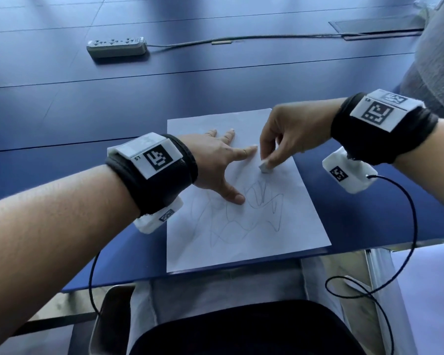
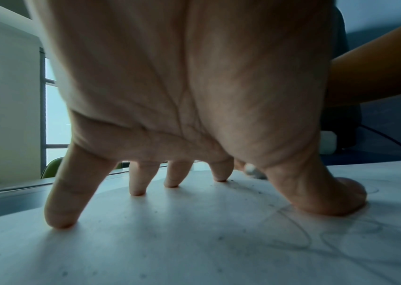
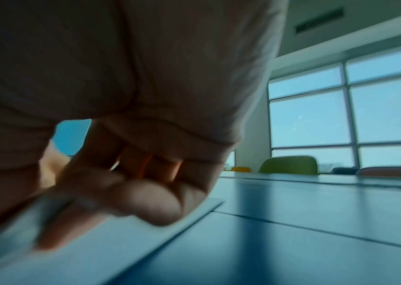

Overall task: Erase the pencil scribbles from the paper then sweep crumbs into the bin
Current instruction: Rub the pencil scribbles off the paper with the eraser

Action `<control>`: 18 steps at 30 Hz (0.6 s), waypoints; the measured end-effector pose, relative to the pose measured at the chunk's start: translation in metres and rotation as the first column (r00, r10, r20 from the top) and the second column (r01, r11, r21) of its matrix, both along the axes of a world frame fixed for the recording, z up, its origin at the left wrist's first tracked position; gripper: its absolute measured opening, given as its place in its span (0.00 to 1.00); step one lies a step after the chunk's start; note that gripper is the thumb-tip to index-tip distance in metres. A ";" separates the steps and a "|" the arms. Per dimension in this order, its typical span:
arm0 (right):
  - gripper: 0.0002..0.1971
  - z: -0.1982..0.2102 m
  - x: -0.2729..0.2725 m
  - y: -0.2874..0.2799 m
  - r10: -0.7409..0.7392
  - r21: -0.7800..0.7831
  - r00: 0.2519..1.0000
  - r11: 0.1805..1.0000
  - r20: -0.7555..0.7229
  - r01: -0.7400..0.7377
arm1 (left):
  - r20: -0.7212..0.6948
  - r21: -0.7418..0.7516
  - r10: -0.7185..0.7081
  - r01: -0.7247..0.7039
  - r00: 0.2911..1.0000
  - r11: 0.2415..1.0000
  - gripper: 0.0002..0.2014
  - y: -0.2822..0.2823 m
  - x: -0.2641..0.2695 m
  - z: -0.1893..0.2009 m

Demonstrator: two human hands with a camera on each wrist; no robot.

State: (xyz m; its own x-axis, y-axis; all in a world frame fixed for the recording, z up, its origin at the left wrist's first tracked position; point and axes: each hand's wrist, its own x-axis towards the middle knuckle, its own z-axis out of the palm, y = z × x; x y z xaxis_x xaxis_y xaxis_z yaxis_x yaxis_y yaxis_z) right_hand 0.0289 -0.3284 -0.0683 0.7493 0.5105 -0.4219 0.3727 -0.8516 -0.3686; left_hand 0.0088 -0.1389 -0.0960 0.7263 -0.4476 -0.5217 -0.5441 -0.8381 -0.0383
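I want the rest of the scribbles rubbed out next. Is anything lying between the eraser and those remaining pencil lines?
Nothing lies between them. The right hand pinches the eraser on the paper, just beyond the scribbles. The left hand presses flat beside them, its thumb resting at their edge and covering a small part.

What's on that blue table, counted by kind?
Paper: 1
Eraser: 1
Power strip: 1
Hands: 2, left and right
Total: 5
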 end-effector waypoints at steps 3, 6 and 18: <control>0.09 -0.001 0.003 -0.005 -0.061 0.069 0.993 0.996 0.097 0.055 | -0.009 0.003 0.005 -0.005 1.000 1.000 0.55 0.000 -0.001 0.001; 0.10 0.000 -0.006 -0.002 0.016 -0.017 1.000 1.000 -0.027 -0.016 | -0.013 0.003 0.007 -0.007 1.000 1.000 0.55 0.000 -0.002 0.001; 0.10 0.002 0.001 -0.010 -0.055 0.005 0.996 0.999 0.064 0.054 | -0.018 0.003 0.011 -0.011 1.000 1.000 0.55 -0.001 -0.002 0.001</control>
